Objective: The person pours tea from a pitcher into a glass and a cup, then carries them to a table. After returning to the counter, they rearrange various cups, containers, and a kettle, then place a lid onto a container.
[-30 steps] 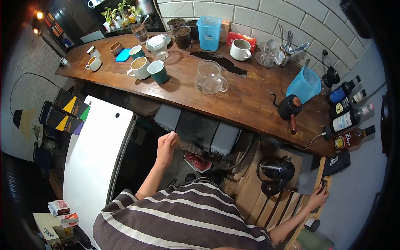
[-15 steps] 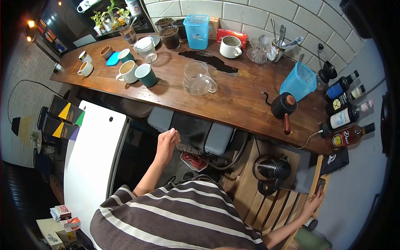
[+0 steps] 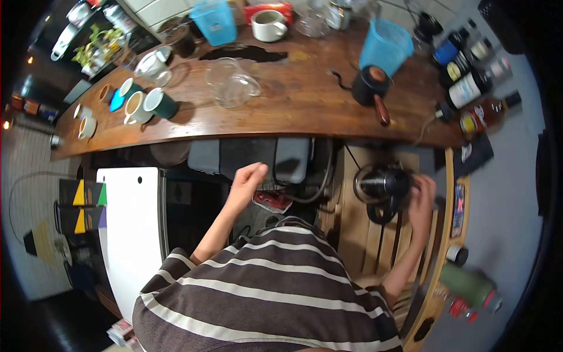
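Black, round electric kettle (image 3: 384, 185) sits on slatted pale-wood bench (image 3: 370, 249). Right hand (image 3: 421, 202) half open right beside it, blurred, can't tell contact. Left hand (image 3: 249, 180) loosely fisted, nothing visible in it.

The wooden counter (image 3: 311, 108) is warm brown with one black patch (image 3: 243, 54). On it I see two blue containers (image 3: 384, 47), a white mug (image 3: 267, 28) and a black pot (image 3: 367, 85) with a reddish-brown handle (image 3: 381, 110). In front of the counter are a black kettle (image 3: 386, 182), a white panel (image 3: 130, 229) and a dark brown shirt (image 3: 270, 302) with white stripes.
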Action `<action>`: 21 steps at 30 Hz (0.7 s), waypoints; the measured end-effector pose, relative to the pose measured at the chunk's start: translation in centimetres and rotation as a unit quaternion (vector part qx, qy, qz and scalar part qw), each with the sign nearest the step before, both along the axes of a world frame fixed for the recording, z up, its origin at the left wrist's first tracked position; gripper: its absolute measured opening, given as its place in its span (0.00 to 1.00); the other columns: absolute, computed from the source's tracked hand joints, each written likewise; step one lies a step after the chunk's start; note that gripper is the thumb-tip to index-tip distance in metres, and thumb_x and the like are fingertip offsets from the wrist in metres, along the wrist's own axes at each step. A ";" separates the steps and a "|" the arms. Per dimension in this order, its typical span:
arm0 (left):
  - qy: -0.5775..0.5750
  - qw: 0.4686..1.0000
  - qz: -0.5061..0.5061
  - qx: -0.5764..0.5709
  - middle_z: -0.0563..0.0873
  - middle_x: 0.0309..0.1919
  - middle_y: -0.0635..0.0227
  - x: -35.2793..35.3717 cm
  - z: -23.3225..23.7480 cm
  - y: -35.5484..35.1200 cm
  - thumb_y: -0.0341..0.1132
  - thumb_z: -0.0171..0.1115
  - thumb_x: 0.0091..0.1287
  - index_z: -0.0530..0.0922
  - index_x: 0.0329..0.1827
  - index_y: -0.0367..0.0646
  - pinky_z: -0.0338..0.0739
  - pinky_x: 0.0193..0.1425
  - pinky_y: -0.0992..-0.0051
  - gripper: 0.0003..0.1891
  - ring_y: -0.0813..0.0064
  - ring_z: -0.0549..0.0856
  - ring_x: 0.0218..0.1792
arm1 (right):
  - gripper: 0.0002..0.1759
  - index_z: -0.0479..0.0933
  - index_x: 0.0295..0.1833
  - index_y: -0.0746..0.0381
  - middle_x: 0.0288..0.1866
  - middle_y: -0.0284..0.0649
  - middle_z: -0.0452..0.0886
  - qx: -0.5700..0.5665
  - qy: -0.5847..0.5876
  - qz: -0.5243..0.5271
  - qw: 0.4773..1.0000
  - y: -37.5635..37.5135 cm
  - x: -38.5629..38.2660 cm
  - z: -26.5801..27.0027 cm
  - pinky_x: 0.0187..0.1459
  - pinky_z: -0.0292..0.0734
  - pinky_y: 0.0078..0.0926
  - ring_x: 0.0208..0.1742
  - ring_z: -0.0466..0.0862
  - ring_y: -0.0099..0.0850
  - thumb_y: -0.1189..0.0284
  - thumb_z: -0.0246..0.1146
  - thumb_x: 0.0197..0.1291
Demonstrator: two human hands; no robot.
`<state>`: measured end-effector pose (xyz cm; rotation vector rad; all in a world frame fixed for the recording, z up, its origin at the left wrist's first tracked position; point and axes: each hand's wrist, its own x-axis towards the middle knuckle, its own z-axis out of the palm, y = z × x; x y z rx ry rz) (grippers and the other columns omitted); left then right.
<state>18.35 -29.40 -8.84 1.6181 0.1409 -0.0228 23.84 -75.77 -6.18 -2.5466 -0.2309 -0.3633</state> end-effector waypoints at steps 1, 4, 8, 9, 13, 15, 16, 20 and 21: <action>0.002 0.998 -0.055 0.026 0.63 0.23 0.83 0.5 -0.5 -1.2 0.42 0.57 0.79 0.69 0.27 0.42 0.59 0.30 0.78 0.20 0.89 0.63 0.28 | 0.15 0.76 0.62 0.61 0.65 0.49 0.70 0.013 0.056 0.021 0.998 1.8 0.0 0.1 0.66 0.70 0.41 0.65 0.74 0.50 0.72 0.58 0.72; 0.081 0.976 -0.191 0.067 0.70 0.24 0.81 2.0 -1.4 -5.1 0.40 0.61 0.77 0.74 0.32 0.37 0.64 0.31 0.77 0.16 0.87 0.68 0.29 | 0.20 0.75 0.66 0.58 0.69 0.47 0.67 0.049 0.139 0.007 0.989 3.0 -0.5 -1.0 0.68 0.70 0.43 0.68 0.73 0.49 0.73 0.62 0.70; -0.039 0.948 -0.279 0.146 0.80 0.32 0.69 4.6 -3.2 -10.5 0.42 0.72 0.68 0.78 0.44 0.37 0.74 0.37 0.75 0.17 0.80 0.77 0.32 | 0.23 0.75 0.66 0.56 0.70 0.46 0.67 -0.032 0.122 -0.025 0.992 2.4 -1.0 -2.1 0.68 0.70 0.45 0.69 0.71 0.50 0.74 0.66 0.66; -0.046 0.945 -0.293 0.138 0.83 0.38 0.66 4.9 -3.6 -11.8 0.43 0.73 0.66 0.78 0.50 0.37 0.77 0.41 0.74 0.20 0.78 0.79 0.36 | 0.24 0.75 0.66 0.55 0.70 0.46 0.67 -0.058 0.109 -0.035 0.992 2.3 -1.0 -2.5 0.68 0.70 0.46 0.69 0.71 0.51 0.73 0.67 0.65; -0.114 0.927 -0.339 0.116 0.80 0.54 0.58 6.7 -6.3 -17.1 0.43 0.76 0.62 0.72 0.65 0.36 0.79 0.55 0.70 0.33 0.68 0.82 0.50 | 0.25 0.76 0.65 0.52 0.71 0.46 0.66 -0.071 0.094 -0.036 0.992 1.3 -0.5 -3.0 0.68 0.69 0.50 0.69 0.71 0.52 0.73 0.69 0.61; -0.191 0.912 -0.319 0.173 0.74 0.64 0.52 7.7 -7.2 -19.7 0.44 0.80 0.57 0.65 0.73 0.34 0.75 0.68 0.64 0.45 0.57 0.78 0.63 | 0.24 0.77 0.61 0.52 0.69 0.47 0.66 -0.059 0.098 -0.048 0.992 1.5 -0.3 -3.2 0.68 0.68 0.50 0.69 0.70 0.53 0.72 0.71 0.59; -0.190 0.911 -0.325 0.168 0.74 0.64 0.52 8.3 -8.0 -20.9 0.44 0.80 0.57 0.65 0.73 0.34 0.75 0.68 0.64 0.45 0.57 0.78 0.63 | 0.23 0.77 0.60 0.52 0.68 0.47 0.67 -0.075 0.089 -0.050 0.992 1.4 -0.2 -3.5 0.68 0.67 0.50 0.69 0.70 0.53 0.72 0.71 0.58; -0.271 0.900 -0.282 0.192 0.72 0.68 0.51 9.8 -9.8 -24.9 0.45 0.81 0.52 0.63 0.74 0.34 0.72 0.73 0.60 0.49 0.49 0.74 0.69 | 0.23 0.75 0.57 0.54 0.67 0.47 0.66 -0.110 0.062 -0.055 0.990 1.2 -0.4 -3.7 0.68 0.65 0.51 0.68 0.70 0.52 0.72 0.73 0.56; -0.270 0.900 -0.276 0.201 0.72 0.69 0.51 10.0 -9.9 -25.5 0.45 0.81 0.52 0.63 0.73 0.34 0.72 0.73 0.59 0.49 0.48 0.74 0.69 | 0.23 0.75 0.57 0.55 0.67 0.46 0.66 -0.113 0.054 -0.052 0.991 1.2 -0.4 -3.8 0.68 0.65 0.51 0.69 0.70 0.52 0.72 0.73 0.56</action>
